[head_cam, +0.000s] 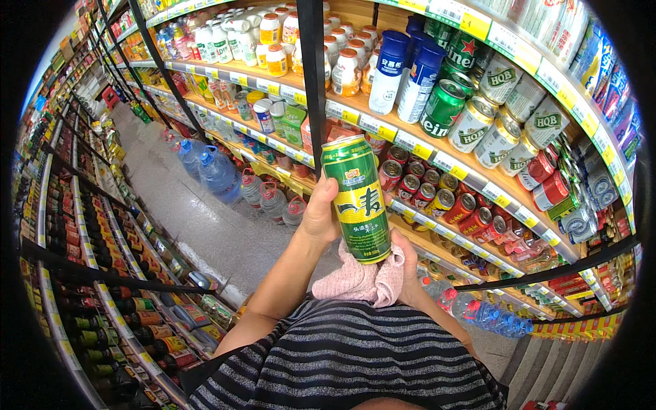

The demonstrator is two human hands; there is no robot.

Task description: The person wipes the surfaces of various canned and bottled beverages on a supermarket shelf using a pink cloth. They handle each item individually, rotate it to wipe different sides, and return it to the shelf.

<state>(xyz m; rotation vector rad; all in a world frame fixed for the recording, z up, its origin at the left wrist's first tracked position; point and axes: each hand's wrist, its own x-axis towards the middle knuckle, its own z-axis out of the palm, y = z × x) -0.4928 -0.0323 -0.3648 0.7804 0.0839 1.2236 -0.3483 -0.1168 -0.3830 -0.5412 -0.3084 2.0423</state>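
Observation:
A tall green and yellow drink can (357, 200) is held up in front of my chest, tilted slightly, its printed front towards me. My left hand (322, 211) grips its left side, thumb along the edge. Against the can's lower right side, my right hand (406, 256) holds a pink textured cloth (361, 277). Part of the cloth bunches under the can's base and hangs to the left. The right fingers are mostly hidden behind the cloth and can.
Shelves ahead hold white cans (471, 124), green cans (443, 108), white bottles with blue caps (389, 72) and small red cans (424, 193). A black upright post (311, 66) divides them. Large water jugs (219, 171) stand on the floor. Another shelf (105, 256) carries dark bottles at left.

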